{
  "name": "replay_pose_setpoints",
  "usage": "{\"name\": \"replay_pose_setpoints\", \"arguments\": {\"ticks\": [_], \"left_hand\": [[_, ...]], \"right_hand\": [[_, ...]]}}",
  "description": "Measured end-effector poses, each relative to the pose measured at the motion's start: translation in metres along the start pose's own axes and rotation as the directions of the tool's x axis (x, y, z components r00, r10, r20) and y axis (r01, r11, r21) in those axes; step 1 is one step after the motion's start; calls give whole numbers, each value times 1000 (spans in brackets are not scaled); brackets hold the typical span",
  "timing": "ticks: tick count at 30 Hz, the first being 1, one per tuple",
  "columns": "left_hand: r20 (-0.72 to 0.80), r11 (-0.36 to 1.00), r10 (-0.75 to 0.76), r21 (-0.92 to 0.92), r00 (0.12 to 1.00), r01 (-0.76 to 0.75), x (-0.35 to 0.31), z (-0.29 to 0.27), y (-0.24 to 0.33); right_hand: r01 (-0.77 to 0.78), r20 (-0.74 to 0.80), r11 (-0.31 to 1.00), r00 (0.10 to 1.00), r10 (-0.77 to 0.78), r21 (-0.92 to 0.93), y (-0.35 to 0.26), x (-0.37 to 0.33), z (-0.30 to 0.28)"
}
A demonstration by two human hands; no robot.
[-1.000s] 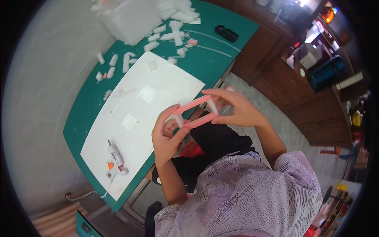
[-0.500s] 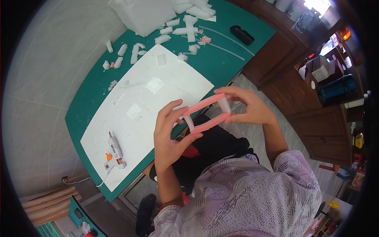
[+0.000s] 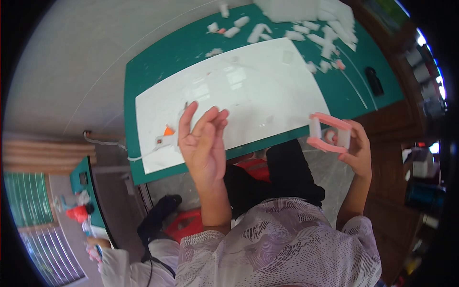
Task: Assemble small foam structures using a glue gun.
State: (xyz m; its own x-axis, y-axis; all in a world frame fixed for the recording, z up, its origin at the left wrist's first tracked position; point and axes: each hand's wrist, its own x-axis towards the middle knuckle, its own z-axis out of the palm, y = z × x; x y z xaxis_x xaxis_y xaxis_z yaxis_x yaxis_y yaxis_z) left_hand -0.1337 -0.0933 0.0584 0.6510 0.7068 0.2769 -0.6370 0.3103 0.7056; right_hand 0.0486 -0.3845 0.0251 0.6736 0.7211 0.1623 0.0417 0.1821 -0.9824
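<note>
My right hand [image 3: 358, 149] is closed around one end of a small frame made of two pink foam strips [image 3: 330, 120] joined by white foam end pieces [image 3: 314, 128]. It holds this frame in the air just off the table's right front edge. My left hand [image 3: 204, 146] is raised over the white board with its fingers apart and nothing in it. Close behind the left hand lies a white glue gun [image 3: 165, 141] with an orange trigger; part of it is hidden by the fingers. Its white cord runs off to the left.
The white board [image 3: 267, 91] lies on a green table [image 3: 158, 69]. At the back are white foam scraps [image 3: 258, 33], a big white foam block [image 3: 291, 9], clear glue sticks [image 3: 355, 86] and a black case [image 3: 374, 81]. Another person [image 3: 129, 265] sits at lower left.
My left hand has let go of the foam frame and moved toward the glue gun. The right hand has carried the frame rightward. My view has turned left.
</note>
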Motion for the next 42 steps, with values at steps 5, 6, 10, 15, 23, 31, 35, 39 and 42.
{"name": "replay_pose_setpoints", "arguments": {"ticks": [5, 6, 10, 15, 23, 31, 35, 39, 42], "left_hand": [[-5, 1000, 24, -1, 1000, -24, -3, -3, 4], [-8, 1000, 25, 0, 1000, -25, -2, -3, 4], [47, 975, 56, 213, 997, -64, 0, 4, -3], [510, 781, -65, 561, 857, -274, 1, 17, -13], [654, 748, -145, 563, 743, -350, -9, 47, -32], [613, 852, -18, 422, 790, -309, -19, 51, -42], [601, 818, -48, 482, 797, -314, -18, 36, -44], [614, 832, -66, 469, 787, -296, -15, 22, -43], [624, 842, -90, 463, 776, -275, -12, 11, -44]], "right_hand": [[-33, 22, 999, 999, 34, -33, 3, 7, 3], [-32, 18, 999, 999, 33, -43, 3, 7, 3], [-71, -24, 997, 997, 71, 26, 9, 3, 1], [14, 140, 1000, 990, -14, 0, 0, 20, 14], [7, 184, 998, 983, -18, 57, 0, 11, 13], [43, 233, 996, 971, -60, 76, 2, 9, 13], [23, 193, 1000, 981, -26, 17, 0, 14, 20], [117, 171, 985, 981, -94, -130, -10, 18, 32], [160, 166, 966, 978, -128, -201, -15, 20, 37]]}}
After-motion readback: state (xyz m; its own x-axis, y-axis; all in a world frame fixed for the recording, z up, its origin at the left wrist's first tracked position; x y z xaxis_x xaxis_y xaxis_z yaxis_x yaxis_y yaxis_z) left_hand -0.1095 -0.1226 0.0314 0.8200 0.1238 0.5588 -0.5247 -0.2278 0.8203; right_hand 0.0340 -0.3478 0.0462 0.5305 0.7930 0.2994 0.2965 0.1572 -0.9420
